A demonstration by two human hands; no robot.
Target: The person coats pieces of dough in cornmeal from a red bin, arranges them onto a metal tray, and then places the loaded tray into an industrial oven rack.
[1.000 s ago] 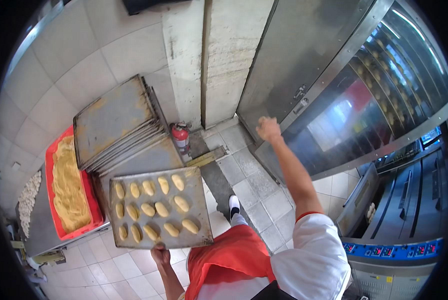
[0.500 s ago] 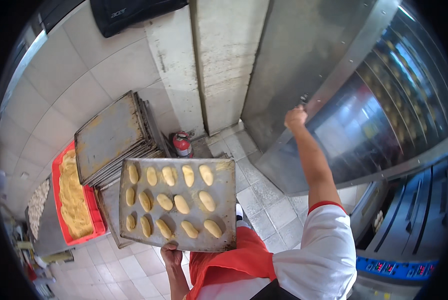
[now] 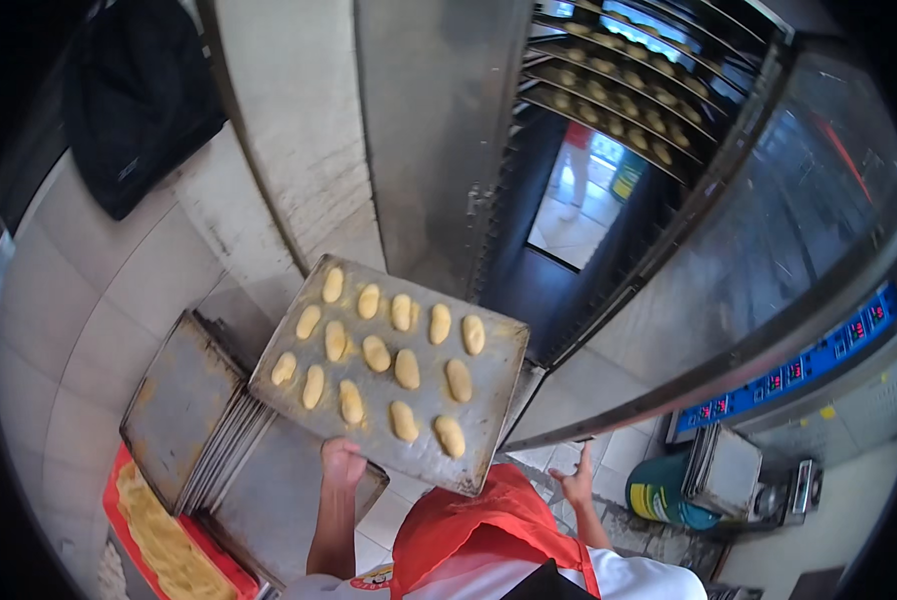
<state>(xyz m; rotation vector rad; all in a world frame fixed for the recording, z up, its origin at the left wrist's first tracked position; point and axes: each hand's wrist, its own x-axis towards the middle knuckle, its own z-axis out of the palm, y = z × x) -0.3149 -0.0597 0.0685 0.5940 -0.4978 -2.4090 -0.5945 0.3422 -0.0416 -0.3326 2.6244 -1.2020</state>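
Before the open cabinet [image 3: 449, 120], grips tray [image 3: 432, 400] of dough pieces [image 3: 376, 353] at near edge with left hand [image 3: 342, 463] curled closed; close to lower edge of door [image 3: 709, 240], extends right hand [image 3: 575, 482] loosely spread, with door contact unclear.

At the lower centre of the frame we wear a bright red cloth apron [image 3: 489, 525], softly creased, with a narrow red fabric strap [image 3: 588, 568] at its right side. Beneath it we have on a white fabric shirt [image 3: 644, 580], spreading toward the lower right. A small round printed emblem in red, yellow and white [image 3: 374, 578] sits at the lower left of the apron. A dark, pointed black shape [image 3: 549, 583] crosses the bottom edge. Our forearms [image 3: 333, 535] are bare.
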